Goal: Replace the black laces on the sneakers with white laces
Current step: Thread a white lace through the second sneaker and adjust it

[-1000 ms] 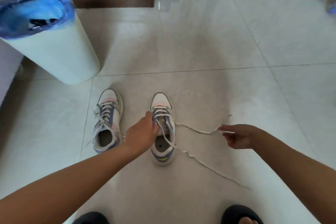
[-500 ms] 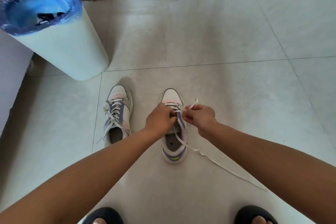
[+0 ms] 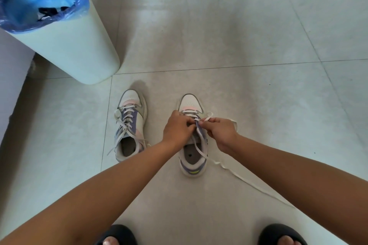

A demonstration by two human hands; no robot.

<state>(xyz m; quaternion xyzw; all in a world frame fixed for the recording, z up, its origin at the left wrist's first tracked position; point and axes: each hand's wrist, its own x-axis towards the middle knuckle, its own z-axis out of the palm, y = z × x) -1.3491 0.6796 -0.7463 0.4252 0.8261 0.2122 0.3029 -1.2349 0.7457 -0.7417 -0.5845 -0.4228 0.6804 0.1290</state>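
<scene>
White lace [image 3: 201, 149] is half threaded on the right sneaker [image 3: 192, 139], frame centre; I see my right hand [image 3: 221, 132] pinching its end, my left hand [image 3: 177, 128] closed at the eyelets. Left sneaker [image 3: 130, 123] laced, just beside. Bin [image 3: 65, 45] upper left; open floor [image 3: 258, 36] right, slack trailing lower right.

We see our two forearms bare from the lower edge of the view up to the wrists, with no sleeve, watch, bracelet or ring showing on them. Our left hand [image 3: 177, 128] and right hand [image 3: 221, 131] are uncovered, the fingers short and rounded with plain, unpainted nails. On our feet we wear black slippers with broad, rounded straps: the left slipper [image 3: 117, 233] and the right slipper [image 3: 280, 232], each leaving our toes open at the front
</scene>
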